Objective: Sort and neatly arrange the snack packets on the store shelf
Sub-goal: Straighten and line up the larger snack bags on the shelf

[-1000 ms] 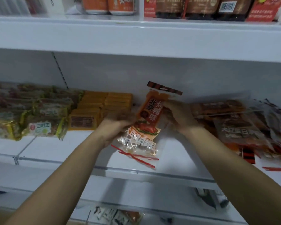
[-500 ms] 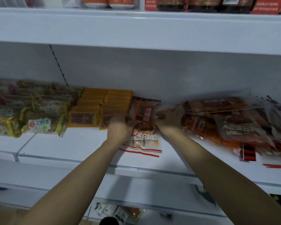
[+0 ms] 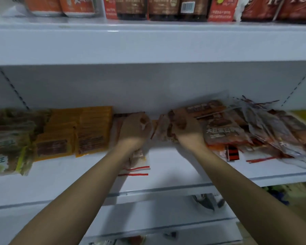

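A clear snack packet with red stripes (image 3: 136,167) lies flat on the white middle shelf (image 3: 175,175), just right of the orange packets (image 3: 88,129). The left hand (image 3: 134,131) rests on top of it, fingers curled down onto its upper end; how tightly they grip is blurred. Just beside it, the right hand (image 3: 185,131) curls its fingers around a brownish packet (image 3: 163,129) at the left edge of a loose, tilted heap of clear packets (image 3: 251,128). Green packets (image 3: 9,138) lie stacked at far left. Jars and boxes line the upper shelf (image 3: 148,45).
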Demonstrator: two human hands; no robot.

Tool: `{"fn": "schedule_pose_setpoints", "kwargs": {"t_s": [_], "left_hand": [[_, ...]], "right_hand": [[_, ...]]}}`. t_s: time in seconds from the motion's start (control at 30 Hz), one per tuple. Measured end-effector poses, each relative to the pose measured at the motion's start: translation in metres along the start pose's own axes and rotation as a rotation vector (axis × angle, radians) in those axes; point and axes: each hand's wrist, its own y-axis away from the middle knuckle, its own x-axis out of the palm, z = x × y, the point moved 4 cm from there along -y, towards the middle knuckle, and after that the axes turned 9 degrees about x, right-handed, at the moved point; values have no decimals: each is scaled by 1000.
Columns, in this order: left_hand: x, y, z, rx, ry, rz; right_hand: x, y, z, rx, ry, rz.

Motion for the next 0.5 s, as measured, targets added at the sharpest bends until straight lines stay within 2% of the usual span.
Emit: {"fn": "schedule_pose_setpoints", "kwargs": {"t_s": [0.17, 0.27, 0.33, 0.4, 0.5], "left_hand": [[75, -40, -51, 169, -35, 268], [112, -59, -61, 243, -151, 358], [119, -66, -68, 265, -145, 408], [117, -70, -73, 280, -62, 398], [110, -73, -67, 301, -34, 280]], "right_hand": [[-50, -5, -24, 7, 46, -115], [-71, -9, -30, 71, -11, -141], [-79, -17, -38, 146, -56, -127], [-85, -23, -48, 226, -115, -117], [-85, -27, -65, 394, -363, -93]]}}
